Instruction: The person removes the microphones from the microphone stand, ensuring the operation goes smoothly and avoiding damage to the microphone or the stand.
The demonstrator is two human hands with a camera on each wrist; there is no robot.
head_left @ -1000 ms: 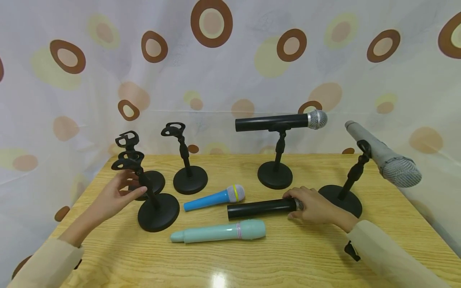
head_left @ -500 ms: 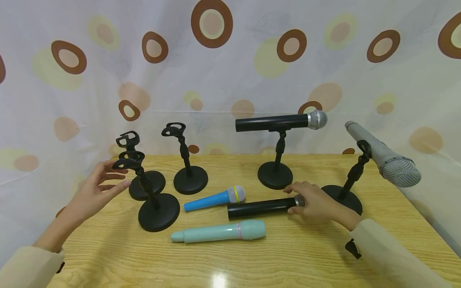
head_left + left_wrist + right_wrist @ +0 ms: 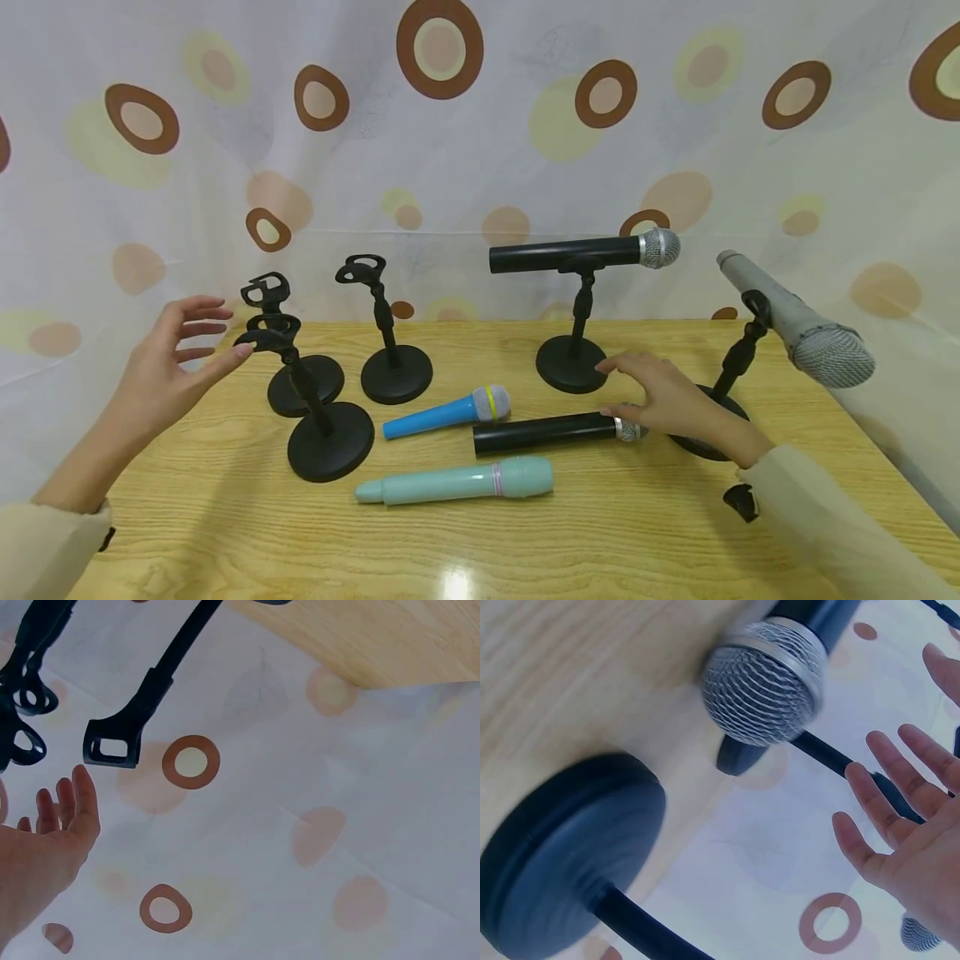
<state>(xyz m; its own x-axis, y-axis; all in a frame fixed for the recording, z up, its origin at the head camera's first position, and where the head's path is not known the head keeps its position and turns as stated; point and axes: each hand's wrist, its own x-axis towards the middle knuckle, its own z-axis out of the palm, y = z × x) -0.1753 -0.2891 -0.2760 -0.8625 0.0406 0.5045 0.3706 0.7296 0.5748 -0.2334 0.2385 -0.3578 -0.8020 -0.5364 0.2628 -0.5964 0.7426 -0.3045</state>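
Left grip (image 3: 165, 371) and right grip (image 3: 671, 400) are hovering empty, relaxed. The lying black microphone (image 3: 543, 434) is looking rigid, slickish, likely easiest held mid-barrel.

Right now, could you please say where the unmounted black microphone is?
In the head view, the black microphone lies on the table, right of centre, near the right hand.

On the table (image 3: 600, 542), three stands (image 3: 330, 443) occupy the far left, two laden stands (image 3: 572, 367) bear microphones (image 3: 570, 255) toward the far and right edges, and three loose microphones (image 3: 450, 483) lie between.
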